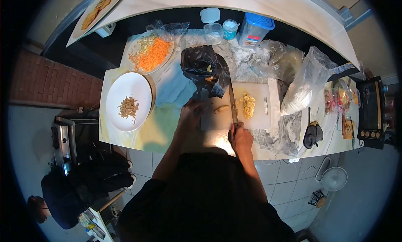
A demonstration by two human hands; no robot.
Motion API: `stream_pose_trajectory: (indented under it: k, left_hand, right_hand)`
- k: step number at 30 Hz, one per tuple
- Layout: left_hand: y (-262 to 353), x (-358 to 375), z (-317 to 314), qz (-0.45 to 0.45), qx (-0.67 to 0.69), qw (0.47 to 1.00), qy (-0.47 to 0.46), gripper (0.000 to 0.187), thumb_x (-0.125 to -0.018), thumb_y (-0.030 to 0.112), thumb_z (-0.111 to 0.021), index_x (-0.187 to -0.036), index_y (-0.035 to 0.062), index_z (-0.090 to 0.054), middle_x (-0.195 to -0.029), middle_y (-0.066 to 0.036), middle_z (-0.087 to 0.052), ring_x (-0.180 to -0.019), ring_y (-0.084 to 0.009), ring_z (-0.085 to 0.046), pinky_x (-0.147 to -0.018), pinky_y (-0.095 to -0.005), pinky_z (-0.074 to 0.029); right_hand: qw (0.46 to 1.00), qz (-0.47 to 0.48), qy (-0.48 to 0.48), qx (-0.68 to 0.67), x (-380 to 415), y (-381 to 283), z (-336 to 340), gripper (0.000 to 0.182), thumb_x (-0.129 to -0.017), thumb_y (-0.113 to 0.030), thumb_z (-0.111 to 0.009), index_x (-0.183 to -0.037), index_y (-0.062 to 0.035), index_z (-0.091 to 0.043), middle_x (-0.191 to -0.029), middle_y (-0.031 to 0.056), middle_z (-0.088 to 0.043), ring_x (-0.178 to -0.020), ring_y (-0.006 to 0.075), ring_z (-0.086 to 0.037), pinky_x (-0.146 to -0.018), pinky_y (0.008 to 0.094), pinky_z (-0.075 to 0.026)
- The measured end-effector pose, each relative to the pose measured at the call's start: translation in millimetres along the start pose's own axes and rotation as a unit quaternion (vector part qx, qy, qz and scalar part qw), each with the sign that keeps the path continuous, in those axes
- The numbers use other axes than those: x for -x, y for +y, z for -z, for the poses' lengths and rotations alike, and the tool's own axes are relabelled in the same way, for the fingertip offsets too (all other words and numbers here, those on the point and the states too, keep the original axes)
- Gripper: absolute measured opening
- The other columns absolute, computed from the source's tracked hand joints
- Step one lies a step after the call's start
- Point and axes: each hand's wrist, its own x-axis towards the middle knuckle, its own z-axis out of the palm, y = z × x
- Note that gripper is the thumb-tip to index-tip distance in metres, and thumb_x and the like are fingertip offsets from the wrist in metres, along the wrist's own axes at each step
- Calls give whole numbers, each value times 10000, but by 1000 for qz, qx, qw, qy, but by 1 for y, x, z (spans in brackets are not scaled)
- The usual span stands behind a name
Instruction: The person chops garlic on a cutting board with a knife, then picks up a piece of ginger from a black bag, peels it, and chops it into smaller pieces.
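Observation:
My right hand (241, 139) is closed round the handle of a long knife (233, 101). Its blade points away from me across a white cutting board (261, 121). Right of the blade lies a pile of yellowish sliced pieces (248, 106), and a single curved piece (221, 109) rests to its left. My left hand (191, 111) is in shadow at the board's left edge, close below a crumpled black plastic bag (201, 62). Its fingers are too dark to show whether they grip anything. Inside the open bag a bit of something yellowish shows.
To the left are a white plate (119, 89) with brown strips and a plate of shredded orange vegetable (153, 53). Behind stand a blue-lidded container (256, 29) and small tubs. A clear bag of white powder (299, 95) stands right. A person (79, 191) is at lower left.

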Motion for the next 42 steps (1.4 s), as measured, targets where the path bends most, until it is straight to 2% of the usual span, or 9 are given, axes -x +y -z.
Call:
stream_pose_trajectory:
  k: [28,31,33,34,35,36,38,40,42]
  left_hand:
    - [72,-19,79,-39,169,983,54,139,-853,105,-630,-922,-8,-587,-826,-53,-622,-720,-102,-592,-637,-248,-475]
    - [86,-23,109,-14,322,943,80,160,-846,97,-640,-953,-8,-584,-884,-54,-616,-773,-135,-590,-668,-278,-473]
    - [53,-42,109,-100,626,767,-96,238,-822,85,-660,-1036,14,-584,-943,-83,-601,-843,-170,-579,-713,-334,-469]
    - [46,-47,104,-102,625,769,-89,238,-822,85,-660,-1036,14,-584,-943,-83,-601,-843,-170,-579,-713,-334,-469]
    - [41,-53,95,-137,226,964,-25,256,-809,85,-668,-1050,33,-596,-958,-93,-593,-858,-185,-570,-730,-347,-460]
    - [35,-59,88,-144,-217,964,45,278,-796,84,-677,-1064,52,-608,-973,-104,-585,-873,-200,-561,-748,-359,-451]
    - [29,-54,80,-307,-259,913,63,280,-787,71,-672,-1063,83,-632,-942,-103,-585,-826,-189,-559,-738,-308,-449]
    - [46,-32,62,-66,153,985,42,241,-793,46,-654,-1033,73,-644,-946,-83,-588,-776,-157,-551,-714,-266,-450]
    - [38,-21,49,-102,97,988,56,251,-800,32,-640,-1049,63,-633,-935,-67,-585,-741,-124,-550,-685,-249,-458]
  right_hand:
    - [999,-39,-10,35,2,-15,6,281,-913,-284,-451,-879,-6,-477,-661,241,-611,-619,421,-613,-578,498,-492]
    - [999,-36,5,27,2,-13,5,289,-910,-295,-470,-892,-6,-472,-657,252,-599,-616,435,-602,-567,508,-485]
    - [999,-27,11,18,3,-12,4,305,-909,-313,-485,-907,-9,-470,-655,263,-588,-615,447,-593,-558,514,-480]
    - [1000,-23,16,12,4,-12,4,308,-908,-314,-487,-908,-6,-474,-658,263,-589,-618,449,-593,-559,515,-480]
    - [1000,-19,23,6,3,-12,4,310,-906,-314,-489,-909,-4,-479,-660,263,-590,-621,451,-593,-560,515,-480]
    - [1000,-14,28,6,1,-11,4,310,-906,-314,-489,-909,-4,-479,-660,263,-590,-621,451,-593,-560,515,-480]
    - [1000,-14,7,-3,3,-7,4,309,-905,-311,-489,-913,-1,-486,-659,261,-591,-616,451,-591,-560,516,-479]
    - [999,-26,22,-5,5,-7,1,307,-904,-308,-491,-912,-2,-485,-657,261,-590,-612,449,-590,-556,517,-476]
    - [999,-26,30,-3,7,-6,0,304,-903,-305,-492,-912,-2,-483,-656,260,-590,-609,448,-589,-553,518,-474]
